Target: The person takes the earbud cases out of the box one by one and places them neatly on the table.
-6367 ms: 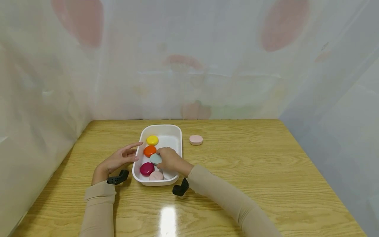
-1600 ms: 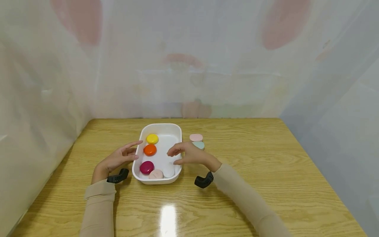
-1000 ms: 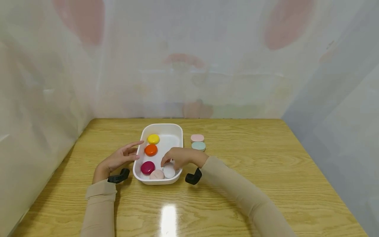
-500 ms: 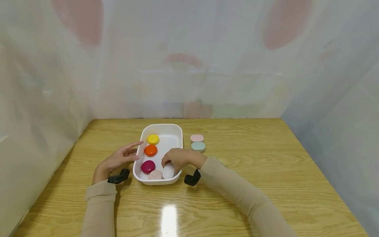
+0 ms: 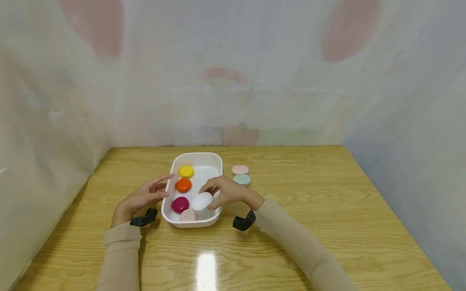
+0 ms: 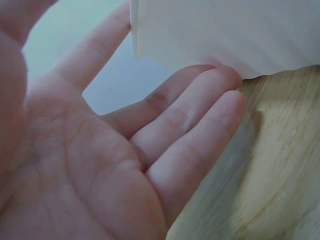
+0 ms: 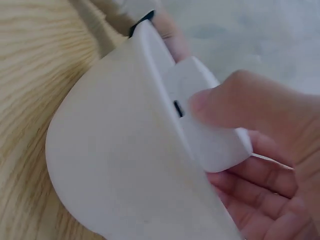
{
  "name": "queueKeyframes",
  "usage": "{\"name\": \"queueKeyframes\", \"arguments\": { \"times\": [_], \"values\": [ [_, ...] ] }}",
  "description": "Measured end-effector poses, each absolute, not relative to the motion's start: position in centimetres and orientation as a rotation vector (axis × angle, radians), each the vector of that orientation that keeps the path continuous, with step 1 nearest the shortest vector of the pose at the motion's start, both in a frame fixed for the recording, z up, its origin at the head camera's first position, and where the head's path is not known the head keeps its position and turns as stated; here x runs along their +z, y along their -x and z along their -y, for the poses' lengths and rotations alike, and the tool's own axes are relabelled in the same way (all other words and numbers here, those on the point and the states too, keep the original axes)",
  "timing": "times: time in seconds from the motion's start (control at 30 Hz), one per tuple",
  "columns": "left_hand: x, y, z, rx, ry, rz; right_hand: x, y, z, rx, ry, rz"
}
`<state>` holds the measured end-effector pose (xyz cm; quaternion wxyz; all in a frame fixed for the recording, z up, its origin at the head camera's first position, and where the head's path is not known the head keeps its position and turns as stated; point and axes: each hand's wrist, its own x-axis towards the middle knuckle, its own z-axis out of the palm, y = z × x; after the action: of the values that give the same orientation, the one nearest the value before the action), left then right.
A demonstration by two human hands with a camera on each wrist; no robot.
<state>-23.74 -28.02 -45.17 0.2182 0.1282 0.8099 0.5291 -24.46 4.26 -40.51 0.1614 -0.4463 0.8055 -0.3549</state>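
Observation:
My right hand (image 5: 227,190) pinches a white, smooth rounded case (image 5: 202,201) above the right side of a white tray (image 5: 189,224). In the right wrist view the thumb presses the case (image 7: 215,150) beside a small dark slot, with fingers behind it, close to the tray wall (image 7: 110,140). My left hand (image 5: 143,197) rests at the tray's left side, fingers loosely extended; in the left wrist view its fingertips meet the tray's outer wall (image 6: 225,35). Inside the tray lie glossy yellow (image 5: 186,171), orange (image 5: 183,185) and magenta (image 5: 180,205) rounded pieces, and a pale pink round piece (image 5: 188,215).
Right of the tray, a pink oval case (image 5: 240,170) and a mint oval case (image 5: 242,180) lie on the wooden table (image 5: 309,194), one behind the other. A patterned curtain (image 5: 284,113) hangs behind the table's far edge. A black band (image 5: 244,221) is on my right wrist.
Earlier my right hand held the mint case in the tray; it now lies beside the pink one. Since then the hand has gripped the white case and lifted it. The left hand stays put.

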Motion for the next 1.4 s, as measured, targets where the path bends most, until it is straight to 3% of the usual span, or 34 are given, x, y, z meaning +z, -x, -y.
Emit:
{"name": "queueKeyframes", "arguments": {
  "times": [0.5, 0.87, 1.4],
  "values": [
    [-45.1, 23.7, 28.0, 1.475, -0.387, -2.247, -41.7, 23.6, -10.6, -1.635, 1.026, -2.312],
    [-45.0, 23.6, 28.0, 1.487, -0.378, -2.218, -43.7, 23.4, -14.3, -1.533, 0.873, -2.445],
    [-45.0, 23.6, 28.0, 1.479, -0.423, -2.250, -46.7, 24.1, -15.5, -1.399, 0.706, -2.583]
  ]
}}
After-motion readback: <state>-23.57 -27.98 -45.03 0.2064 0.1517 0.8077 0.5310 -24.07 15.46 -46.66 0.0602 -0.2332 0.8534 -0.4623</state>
